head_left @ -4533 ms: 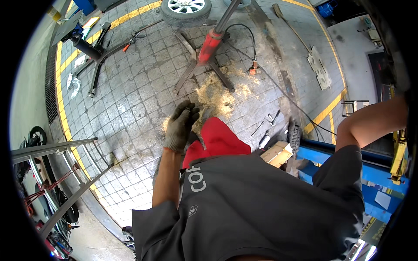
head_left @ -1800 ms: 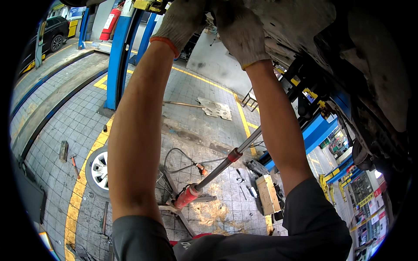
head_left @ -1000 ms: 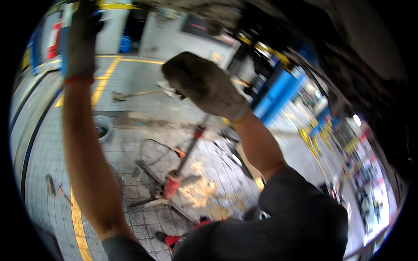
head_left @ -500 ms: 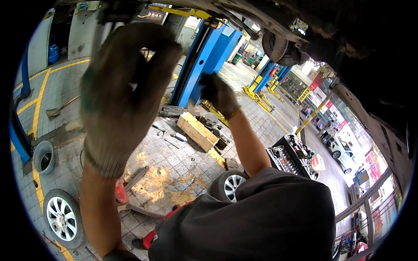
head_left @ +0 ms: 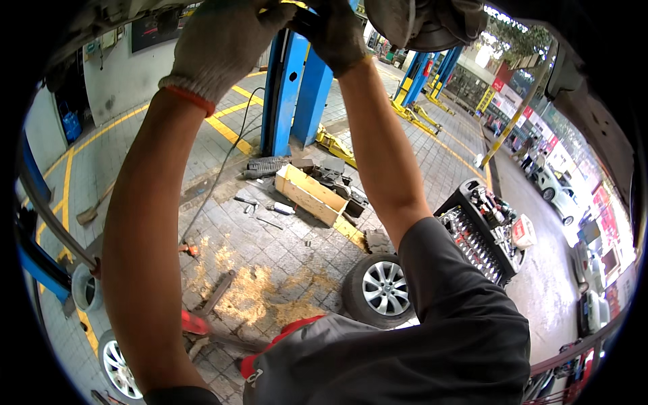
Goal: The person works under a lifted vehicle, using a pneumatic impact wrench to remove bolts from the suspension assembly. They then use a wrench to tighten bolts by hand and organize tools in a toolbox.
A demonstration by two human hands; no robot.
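Both my arms reach up to the underside of a raised car [head_left: 580,115]. My left hand [head_left: 226,47], in a grey-white knit glove with a red cuff, is at the top edge with its fingers curled. Close beside it is my right hand [head_left: 337,37], in a dark, dirty glove, also closed. The fingertips of the two hands nearly meet. What they grip is dark, partly cut off by the frame's edge, and I cannot make it out. Right of my right hand hangs a round brake disc [head_left: 435,27].
A blue lift post [head_left: 283,94] stands ahead. On the paved floor lie a wooden box [head_left: 310,196], hand tools [head_left: 246,202], a wheel [head_left: 385,290] and an open socket-tool case [head_left: 472,236]. At left are a bucket [head_left: 86,287], another wheel [head_left: 120,368] and a red jack [head_left: 196,322].
My left hand has moved up and away from in front of my view. My right hand has risen toward it, and the two are now close together. The view has shifted.
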